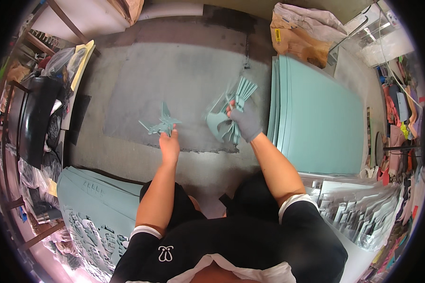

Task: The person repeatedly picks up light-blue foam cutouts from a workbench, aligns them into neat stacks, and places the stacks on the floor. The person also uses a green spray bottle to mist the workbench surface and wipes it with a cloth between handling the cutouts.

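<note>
My left hand [169, 140] is bare and closed on a small, thin teal cut-out piece [163, 123] with pointed arms sticking up and out to the left. My right hand [246, 121], in a grey glove with bare fingertips, grips a bunch of teal cut-out strips [244, 90]. Curved teal parts of that bunch [216, 123] hang on its left and below, somewhat blurred. Both hands are above the dark grey work surface, apart from each other. What the cut-out pieces are for, their shapes do not show.
A stack of large teal sheets [321, 118] lies at the right. More teal sheets [94, 198], with cut-out openings, lie at the lower left. Plastic-wrapped flat pieces [354, 207] are at the lower right. A brown paper sack [302, 35] stands at the far right, shelving [23, 127] at the left.
</note>
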### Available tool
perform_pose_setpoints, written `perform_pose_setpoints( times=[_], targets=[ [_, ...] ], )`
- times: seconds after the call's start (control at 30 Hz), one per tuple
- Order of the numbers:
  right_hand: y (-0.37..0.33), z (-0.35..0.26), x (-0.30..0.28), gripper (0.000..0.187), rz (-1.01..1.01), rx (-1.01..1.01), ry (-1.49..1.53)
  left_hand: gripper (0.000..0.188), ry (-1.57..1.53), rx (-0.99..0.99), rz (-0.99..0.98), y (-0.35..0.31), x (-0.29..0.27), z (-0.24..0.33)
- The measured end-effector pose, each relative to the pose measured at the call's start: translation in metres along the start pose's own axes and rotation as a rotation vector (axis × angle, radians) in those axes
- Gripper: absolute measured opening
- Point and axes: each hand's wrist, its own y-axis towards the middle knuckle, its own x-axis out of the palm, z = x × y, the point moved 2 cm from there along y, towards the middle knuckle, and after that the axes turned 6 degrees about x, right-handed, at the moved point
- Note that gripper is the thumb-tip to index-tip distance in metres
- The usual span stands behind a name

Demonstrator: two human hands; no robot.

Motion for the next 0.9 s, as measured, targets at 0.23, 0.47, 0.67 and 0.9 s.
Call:
perform_pose_setpoints(
  times=[0.23,0.47,0.67,0.9],
  targets=[
    [-0.005,0.038,0.037,0.027,-0.103,0.240,-0.190,0.029,-0.370,-0.123,-0.497,-0.025,0.027,0.019],
    [-0.010,0.039,0.040,0.027,-0.009,0.425,-0.100,0.031,-0.356,-0.156,-0.890,-0.040,0.028,0.029],
    [-0.016,0.040,0.053,0.022,-0.108,0.420,-0.026,0.047,-0.095,-0.077,-0.821,-0.034,0.039,0.002],
    [-0.012,0.071,0.051,0.015,-0.151,0.572,-0.111,0.052,0.364,0.070,-0.931,-0.040,0.031,0.007]
  ],
)
